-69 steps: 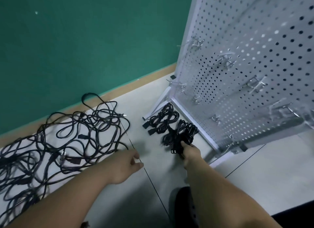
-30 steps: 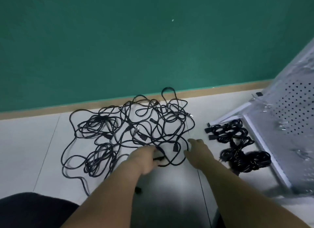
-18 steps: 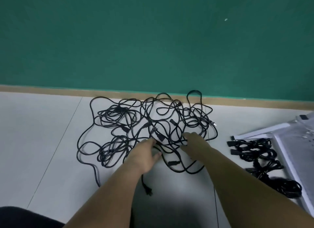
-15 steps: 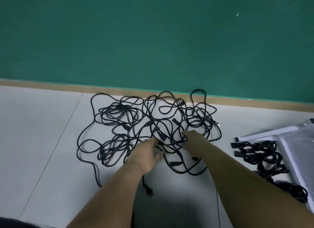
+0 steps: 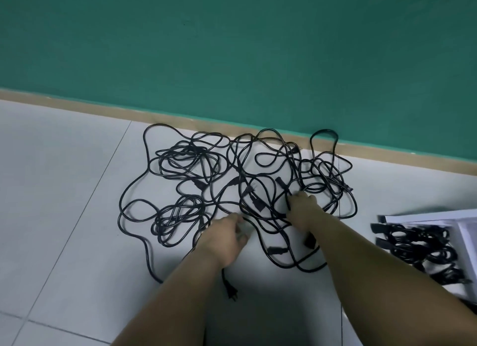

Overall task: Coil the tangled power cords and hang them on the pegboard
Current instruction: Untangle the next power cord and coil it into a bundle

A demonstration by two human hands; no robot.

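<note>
- Tangled cords (image 5: 245, 185): black, one sprawling heap on the pale tile floor (image 5: 64, 191). Far loops reach the tan baseboard (image 5: 180, 118) under the green wall (image 5: 232, 49). Several plugs & connectors are mixed into the heap.
- Left hand (image 5: 224, 238): at the near edge of the heap, palm down, fingers curled in. It is closed round the plug-end cord (image 5: 225, 276), which comes out below the wrist.
- That cord ends in a plug (image 5: 232, 292) lying on the tile just by the left forearm, prongs pointing toward the camera.
- Right hand (image 5: 302, 211): further into the heap, right of centre, fingers bent. It pinches a strand of the tangle, which runs up past the fingertips. Other loops pass under the wrist.
- The hands are near each other but apart, w/ loops of cord between them.
- Coiled cords (image 5: 423, 245): black bundles on the floor at far right, well apart from the heap. Can't count them; they overlap. Connector ends stick out on their left side.
- Pegboard frame (image 5: 426, 215): white, only a corner in shot at the right edge, just beside the coiled bundles. No cord seen on the part that shows.
- Both forearms come in from the bottom of the shot. A dark shadow lies on the tile between them.
</note>
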